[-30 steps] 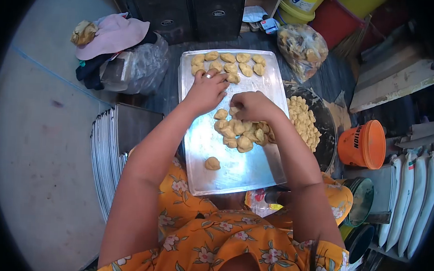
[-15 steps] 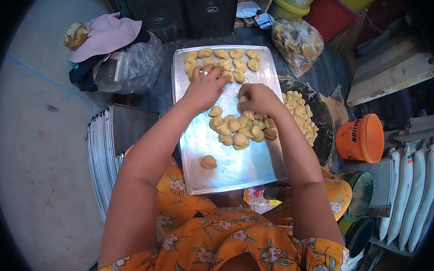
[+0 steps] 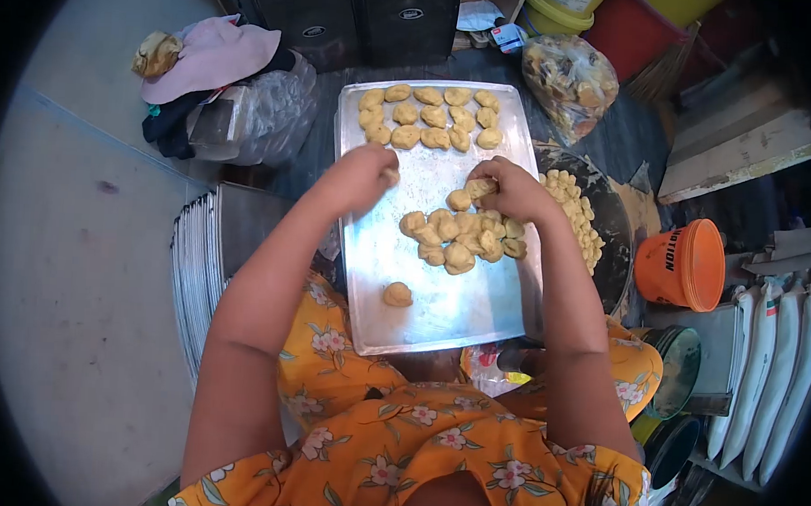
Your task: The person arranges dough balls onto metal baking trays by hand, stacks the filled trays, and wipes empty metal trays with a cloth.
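- I see, through the head camera, one metal tray (image 3: 462,314) in front of the person, with many dough pieces on it.
- The left hand (image 3: 359,179) is above the left edge of the tray, near the nearest row. Its fingers are bent together on a small piece (image 3: 390,175); it is blurred, so I cannot tell how firmly.
- The right hand (image 3: 510,191) is over the right half of the tray. Its fingers are closed on a soft lump (image 3: 481,189), and a round piece (image 3: 459,200) lies just beside this lump.
- At the far end I see three rows (image 3: 434,117) of dough pieces.
- Around the middle lies a loose pile (image 3: 461,240), its pieces touching.
- A single ball (image 3: 397,294) rests well apart from the pile, toward the person.
- To the right of the tray, a dark round pan (image 3: 616,249) holds many small lumps (image 3: 573,211), and beyond it stands an orange bucket (image 3: 681,265).
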The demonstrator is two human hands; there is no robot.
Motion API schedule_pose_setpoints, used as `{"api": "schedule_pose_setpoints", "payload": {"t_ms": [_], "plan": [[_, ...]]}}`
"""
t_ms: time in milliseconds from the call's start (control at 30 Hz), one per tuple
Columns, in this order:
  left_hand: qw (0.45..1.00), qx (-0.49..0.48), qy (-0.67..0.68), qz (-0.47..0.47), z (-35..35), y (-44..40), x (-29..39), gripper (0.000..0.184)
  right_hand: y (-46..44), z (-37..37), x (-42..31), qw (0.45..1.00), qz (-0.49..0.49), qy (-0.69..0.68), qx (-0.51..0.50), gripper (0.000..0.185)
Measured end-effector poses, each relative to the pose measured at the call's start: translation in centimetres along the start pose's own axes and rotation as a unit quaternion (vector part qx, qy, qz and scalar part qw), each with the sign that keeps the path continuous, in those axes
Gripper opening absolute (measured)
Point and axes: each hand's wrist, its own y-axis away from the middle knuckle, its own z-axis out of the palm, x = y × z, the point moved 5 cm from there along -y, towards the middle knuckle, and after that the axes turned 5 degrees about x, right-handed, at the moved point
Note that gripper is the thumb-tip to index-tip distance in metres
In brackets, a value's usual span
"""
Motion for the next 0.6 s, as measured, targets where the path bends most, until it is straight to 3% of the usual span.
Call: {"api": "schedule_pose_setpoints", "payload": {"t_ms": [67, 133, 167, 267, 300, 400, 467, 600], "plan": [[0.994, 0.019, 0.038, -0.102, -0.7, -0.4, -1.1, 0.024, -1.0, 0.6, -0.2, 0.998, 0.045, -0.036, 0.014, 0.040], [0.994, 0.040, 0.029, -0.094, -0.8, -0.6, -1.6, 0.025, -2.5, 1.7, -2.7, 0.987, 0.106, -0.101, 0.059, 0.044], [0.994, 0.049, 0.024, -0.091, -0.8, -0.5, -1.7, 0.026, -3.2, 2.5, -4.1, 0.986, 0.087, -0.117, 0.078, 0.046], [0.993, 0.113, -0.030, 0.028, -0.7, -0.2, 0.4, 0.026, -5.1, 4.4, -5.9, 0.989, 0.047, -0.109, 0.086, 0.045], [0.993, 0.097, 0.039, 0.063, -0.4, -0.1, 1.0, 0.022, -5.2, 4.3, -6.2, 0.989, 0.047, -0.113, 0.084, 0.044], [0.990, 0.058, -0.085, 0.093, 1.5, -0.6, 1.0, 0.019, -5.8, 3.6, -3.9, 0.985, 0.039, -0.125, 0.115, 0.038], [0.983, 0.095, -0.122, 0.097, 1.9, -0.7, 1.2, 0.014, -5.4, 2.9, -2.1, 0.979, 0.079, -0.151, 0.110, 0.036], [0.975, 0.126, -0.157, 0.097, 2.2, -1.0, 1.7, 0.017, -4.3, 2.1, -3.4, 0.989, 0.042, 0.041, 0.133, 0.021]]}}
